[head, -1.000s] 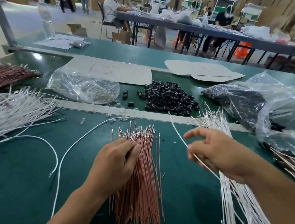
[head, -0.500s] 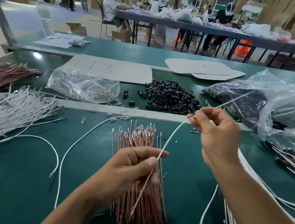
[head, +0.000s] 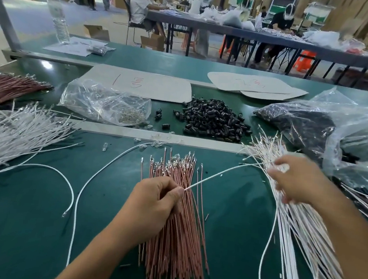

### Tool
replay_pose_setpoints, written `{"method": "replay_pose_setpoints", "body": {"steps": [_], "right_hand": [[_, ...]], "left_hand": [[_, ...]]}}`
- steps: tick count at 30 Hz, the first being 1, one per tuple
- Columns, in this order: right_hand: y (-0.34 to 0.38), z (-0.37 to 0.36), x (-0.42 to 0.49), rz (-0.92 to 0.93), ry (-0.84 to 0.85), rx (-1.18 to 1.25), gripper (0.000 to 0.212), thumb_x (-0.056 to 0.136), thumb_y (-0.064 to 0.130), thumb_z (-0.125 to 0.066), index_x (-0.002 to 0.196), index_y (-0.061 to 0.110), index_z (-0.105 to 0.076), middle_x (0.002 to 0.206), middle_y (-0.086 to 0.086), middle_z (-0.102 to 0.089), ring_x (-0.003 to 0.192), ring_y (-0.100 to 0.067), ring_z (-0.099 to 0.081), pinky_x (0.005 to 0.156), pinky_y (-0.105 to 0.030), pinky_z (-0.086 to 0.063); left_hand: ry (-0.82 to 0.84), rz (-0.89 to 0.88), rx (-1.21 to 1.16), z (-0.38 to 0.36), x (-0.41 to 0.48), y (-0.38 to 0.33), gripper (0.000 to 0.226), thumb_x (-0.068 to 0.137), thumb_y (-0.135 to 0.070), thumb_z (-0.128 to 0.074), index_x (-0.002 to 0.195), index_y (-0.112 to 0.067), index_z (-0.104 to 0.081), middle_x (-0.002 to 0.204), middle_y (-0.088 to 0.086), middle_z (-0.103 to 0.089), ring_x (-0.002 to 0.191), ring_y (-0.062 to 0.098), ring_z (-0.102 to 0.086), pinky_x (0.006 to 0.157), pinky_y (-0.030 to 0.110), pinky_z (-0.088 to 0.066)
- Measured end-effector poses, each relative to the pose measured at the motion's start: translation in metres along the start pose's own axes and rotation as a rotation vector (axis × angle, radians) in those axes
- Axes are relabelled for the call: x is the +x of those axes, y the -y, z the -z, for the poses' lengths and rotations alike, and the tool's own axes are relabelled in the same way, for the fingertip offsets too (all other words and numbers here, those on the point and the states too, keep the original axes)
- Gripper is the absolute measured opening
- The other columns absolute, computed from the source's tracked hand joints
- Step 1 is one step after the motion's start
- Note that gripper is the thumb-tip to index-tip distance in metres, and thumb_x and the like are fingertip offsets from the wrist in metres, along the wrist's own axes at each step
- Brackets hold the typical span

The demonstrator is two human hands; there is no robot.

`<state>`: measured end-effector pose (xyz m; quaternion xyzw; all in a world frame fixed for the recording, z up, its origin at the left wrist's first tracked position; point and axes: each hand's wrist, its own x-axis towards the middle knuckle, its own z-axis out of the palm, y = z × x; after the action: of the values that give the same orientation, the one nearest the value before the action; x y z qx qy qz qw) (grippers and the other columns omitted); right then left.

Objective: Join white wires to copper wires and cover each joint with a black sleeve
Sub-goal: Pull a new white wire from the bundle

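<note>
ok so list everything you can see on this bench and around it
copper wires: one bundle, pinkish, centre front
second copper pile: one, far left
white wire: one, between both hands
white wire bundle: one, right front
white wire pile: one, left
black sleeves: one heap, centre back
clear bag: one, metal terminals, left of sleeves
water bottle: one, clear, far back left
left hand: fingers pinch white wire
right hand: blurred, at white bundle
</note>
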<state>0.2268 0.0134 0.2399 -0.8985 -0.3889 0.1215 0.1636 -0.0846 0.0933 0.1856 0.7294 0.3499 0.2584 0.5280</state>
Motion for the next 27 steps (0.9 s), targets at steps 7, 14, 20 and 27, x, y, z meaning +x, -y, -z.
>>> {"method": "replay_pose_setpoints", "body": {"steps": [7, 14, 20, 27], "right_hand": [[0.111, -0.047, 0.05, 0.525, -0.101, -0.088, 0.019, 0.095, 0.016, -0.059, 0.098, 0.013, -0.077, 0.099, -0.008, -0.075, 0.091, -0.026, -0.066, 0.087, -0.032, -0.052], [0.168, -0.099, 0.125, 0.642, -0.04, -0.342, 0.035, 0.093, 0.003, -0.052, 0.125, 0.011, -0.065, 0.122, -0.013, -0.066, 0.115, -0.031, -0.059, 0.097, -0.042, -0.053], [0.166, -0.11, 0.123, 0.692, -0.193, -0.409, 0.026, 0.086, -0.011, -0.05, 0.099, 0.001, -0.07, 0.099, -0.016, -0.067, 0.096, -0.032, -0.065, 0.074, -0.033, -0.049], [0.131, -0.072, 0.028, 0.483, 0.02, 0.704, 0.017, 0.089, 0.029, -0.075, 0.089, 0.011, -0.073, 0.076, -0.003, -0.073, 0.069, -0.014, -0.066, 0.071, -0.032, -0.059]], "left_hand": [[-0.164, -0.048, 0.071, -0.004, 0.0, 0.007, 0.022, 0.1, -0.017, -0.058, 0.081, -0.026, -0.064, 0.072, 0.007, -0.069, 0.064, 0.035, -0.06, 0.056, 0.049, -0.05], [-0.201, -0.115, 0.112, -0.008, 0.004, 0.008, 0.026, 0.099, -0.019, -0.06, 0.091, -0.043, -0.056, 0.074, -0.003, -0.071, 0.059, 0.023, -0.059, 0.054, 0.039, -0.048], [-0.227, -0.076, 0.085, -0.004, 0.006, 0.008, 0.028, 0.098, -0.014, -0.058, 0.09, -0.041, -0.057, 0.075, -0.007, -0.071, 0.061, 0.021, -0.062, 0.056, 0.039, -0.051], [-0.235, -0.066, 0.058, -0.003, 0.006, 0.009, 0.021, 0.094, -0.012, -0.065, 0.082, -0.029, -0.065, 0.071, -0.004, -0.07, 0.064, 0.018, -0.066, 0.064, 0.041, -0.055]]}}
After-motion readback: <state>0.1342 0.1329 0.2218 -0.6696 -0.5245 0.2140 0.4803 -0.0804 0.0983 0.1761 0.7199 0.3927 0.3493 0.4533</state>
